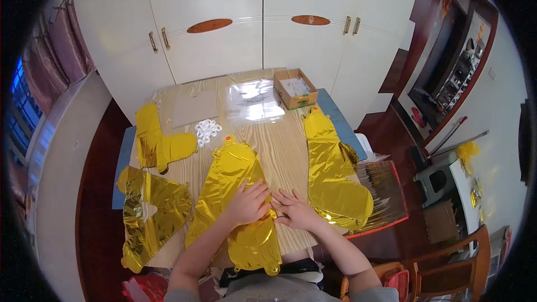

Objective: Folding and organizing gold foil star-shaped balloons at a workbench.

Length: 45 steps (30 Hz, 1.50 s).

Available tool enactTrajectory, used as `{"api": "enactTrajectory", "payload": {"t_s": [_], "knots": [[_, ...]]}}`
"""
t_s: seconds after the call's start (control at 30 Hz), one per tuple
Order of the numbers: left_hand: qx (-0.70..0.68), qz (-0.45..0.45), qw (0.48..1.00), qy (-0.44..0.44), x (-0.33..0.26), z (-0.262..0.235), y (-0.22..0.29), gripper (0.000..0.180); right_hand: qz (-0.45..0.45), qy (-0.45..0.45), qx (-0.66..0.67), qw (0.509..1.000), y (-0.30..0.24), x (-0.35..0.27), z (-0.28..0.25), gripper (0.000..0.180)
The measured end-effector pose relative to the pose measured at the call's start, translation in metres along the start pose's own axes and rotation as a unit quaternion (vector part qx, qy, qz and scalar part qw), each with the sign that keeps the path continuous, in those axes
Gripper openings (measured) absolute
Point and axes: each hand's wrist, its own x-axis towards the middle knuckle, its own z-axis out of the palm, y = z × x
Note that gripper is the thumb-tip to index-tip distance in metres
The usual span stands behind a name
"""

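A flat, uninflated gold foil balloon [238,159] lies lengthwise in front of me on the wood-grain table [285,159]. My left hand [247,204] rests flat on it, fingers stretched out. Beside it, my right hand [293,210] is spread at the balloon's right edge, its fingertips close to the left hand. To the right lies a second gold foil balloon [330,170]. On the left are an L-shaped gold foil balloon [154,142] and, nearer me, a shinier gold foil piece [159,204]. Neither hand grips anything.
Small white rings [207,132] are heaped beyond the middle balloon. Behind them are a beige board [193,110], a clear plastic sheet [254,103] and an open cardboard box [305,102]. A red-edged container [386,196] adjoins the table's right side, with a wooden chair [453,271] nearer me.
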Motion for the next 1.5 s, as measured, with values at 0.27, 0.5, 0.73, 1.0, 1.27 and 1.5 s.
{"api": "enactTrajectory", "payload": {"t_s": [0.27,0.5,0.73,1.0,1.27,1.5], "knots": [[0.028,-0.006,1.0,0.0,0.006,0.011,-0.005,0.044,0.004,-0.006,-0.007,1.0,-0.002,-0.001,-0.002,0.063],[0.067,-0.024,0.997,-0.009,0.021,0.01,-0.019,0.051,0.005,-0.012,-0.015,1.0,-0.004,-0.002,-0.005,0.063],[0.104,-0.051,0.992,-0.045,0.044,0.006,-0.038,0.082,0.004,-0.016,-0.028,0.999,-0.005,-0.001,-0.006,0.061],[0.133,-0.087,0.971,-0.177,0.076,-0.01,-0.052,0.114,-0.018,-0.01,-0.074,0.997,-0.008,-0.006,-0.009,0.053],[0.173,-0.079,0.969,-0.158,0.083,0.004,-0.066,0.118,-0.07,0.006,-0.111,0.991,-0.008,-0.019,-0.007,0.041],[0.186,-0.109,0.961,-0.175,0.097,0.008,-0.079,0.114,-0.066,-0.012,-0.102,0.993,-0.015,-0.026,-0.011,0.038]]}}
